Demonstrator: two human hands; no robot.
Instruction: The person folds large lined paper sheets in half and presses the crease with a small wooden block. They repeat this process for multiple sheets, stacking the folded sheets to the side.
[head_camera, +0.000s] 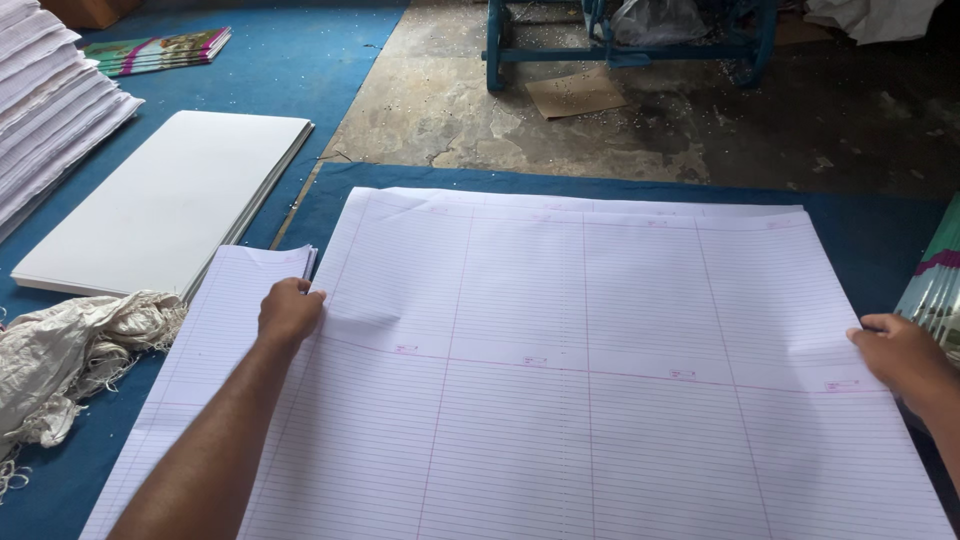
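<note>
Head view: left hand (289, 312) pinches the left edge of the big ruled sheet (590, 380), fingers curled over it; right hand (903, 355) grips its right edge the same way — the sheet lies flat on blue matting (330, 90). Left, just beside it: a narrower ruled stack (195, 360), frayed cloth (70, 350), then blank white sheets (170, 200) farther off.

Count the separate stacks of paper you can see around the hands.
4: the ruled sheets under both hands, a smaller ruled pile left of them, a blank white stack farther left, folded sheets at the left edge. More may lie outside the view.
</note>
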